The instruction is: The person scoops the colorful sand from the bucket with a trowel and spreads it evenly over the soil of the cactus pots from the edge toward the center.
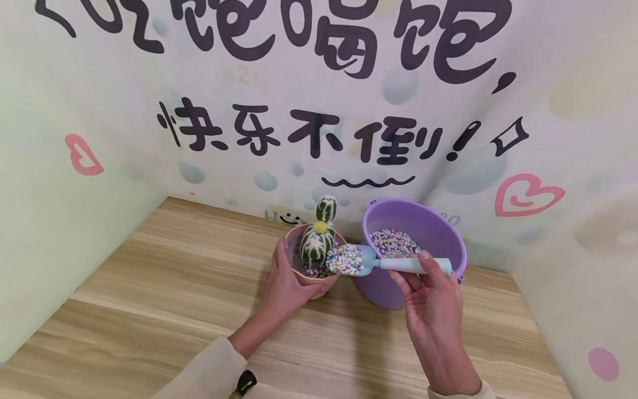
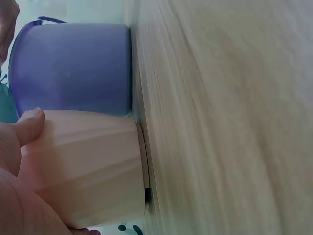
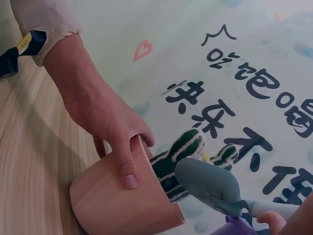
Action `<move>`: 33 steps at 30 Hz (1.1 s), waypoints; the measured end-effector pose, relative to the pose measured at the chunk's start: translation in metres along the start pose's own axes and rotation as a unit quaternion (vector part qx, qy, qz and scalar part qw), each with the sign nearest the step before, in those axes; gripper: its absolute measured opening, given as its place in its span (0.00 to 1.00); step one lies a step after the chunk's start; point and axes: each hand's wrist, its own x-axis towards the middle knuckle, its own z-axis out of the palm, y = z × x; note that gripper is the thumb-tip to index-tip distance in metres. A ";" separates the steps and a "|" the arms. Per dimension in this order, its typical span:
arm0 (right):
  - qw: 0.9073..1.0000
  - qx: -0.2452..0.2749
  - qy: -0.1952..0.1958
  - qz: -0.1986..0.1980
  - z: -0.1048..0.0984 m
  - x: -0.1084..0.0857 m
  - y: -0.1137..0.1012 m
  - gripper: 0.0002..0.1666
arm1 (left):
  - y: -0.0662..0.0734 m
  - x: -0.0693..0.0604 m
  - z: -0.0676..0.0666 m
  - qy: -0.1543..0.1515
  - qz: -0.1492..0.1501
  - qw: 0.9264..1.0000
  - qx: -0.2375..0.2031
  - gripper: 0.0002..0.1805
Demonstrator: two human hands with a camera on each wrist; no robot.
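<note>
A pink pot [image 1: 326, 284] holds a green and white cactus [image 1: 317, 244] with a yellow flower. The left hand [image 1: 285, 291] grips the pot's left side, its thumb across the near wall; in the left wrist view that hand [image 2: 19, 171] lies against the pot [image 2: 88, 166]. Pinched by its pale handle in the right hand [image 1: 435, 316], a light blue scoop [image 1: 369, 260] carries multicoloured pebbles [image 1: 346, 259] over the pot's right rim. From the right wrist view, the scoop [image 3: 208, 183] is beside the cactus [image 3: 168, 166]. Some pebbles lie around the cactus base.
Just right of the pot stands a purple bucket [image 1: 384, 291] with more pebbles [image 1: 394, 243] inside. Both stand on a wood-grain table [image 1: 164, 288]. A printed cloth [image 1: 279, 88] with writing hangs behind, and further walls rise at left and right.
</note>
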 end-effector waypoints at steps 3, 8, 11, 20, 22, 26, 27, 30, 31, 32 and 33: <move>1.000 -0.003 0.002 0.001 0.000 0.000 0.000 0.23 | 0.000 -0.001 0.000 -0.004 -0.006 1.000 -0.008 0.75; 1.000 -0.014 0.008 0.000 0.000 0.000 0.001 0.22 | 0.001 -0.004 0.002 0.002 -0.018 1.000 -0.007 0.74; 1.000 -0.021 0.011 -0.001 0.000 0.000 0.001 0.20 | 0.001 -0.006 0.004 0.009 -0.019 1.000 -0.002 0.74; 1.000 -0.029 0.006 -0.005 0.001 0.000 0.002 0.18 | 0.002 -0.007 0.006 0.026 -0.014 1.000 0.004 0.73; 0.999 -0.031 0.007 -0.007 0.002 0.000 0.002 0.18 | 0.002 -0.006 0.006 0.026 -0.010 1.000 0.007 0.73; 0.999 -0.045 0.006 -0.012 0.004 0.001 0.002 0.17 | 0.003 -0.005 0.002 0.015 -0.007 1.000 0.000 0.74; 0.999 -0.047 0.007 -0.012 0.004 0.002 0.003 0.17 | 0.002 -0.005 0.001 0.010 -0.008 1.000 -0.006 0.75; 0.999 -0.051 0.006 -0.013 0.005 0.003 0.003 0.16 | 0.000 -0.003 -0.002 -0.007 -0.005 1.000 -0.028 0.75; 0.999 -0.052 0.007 -0.013 0.006 0.003 0.003 0.16 | 0.000 -0.002 -0.002 -0.012 -0.003 0.999 -0.034 0.75; 0.999 -0.052 0.007 -0.013 0.006 0.003 0.003 0.16 | -0.001 -0.001 -0.003 -0.016 -0.002 0.999 -0.040 0.75; 0.999 -0.052 0.007 -0.014 0.007 0.004 0.003 0.15 | -0.002 0.000 -0.003 -0.019 -0.002 0.999 -0.044 0.74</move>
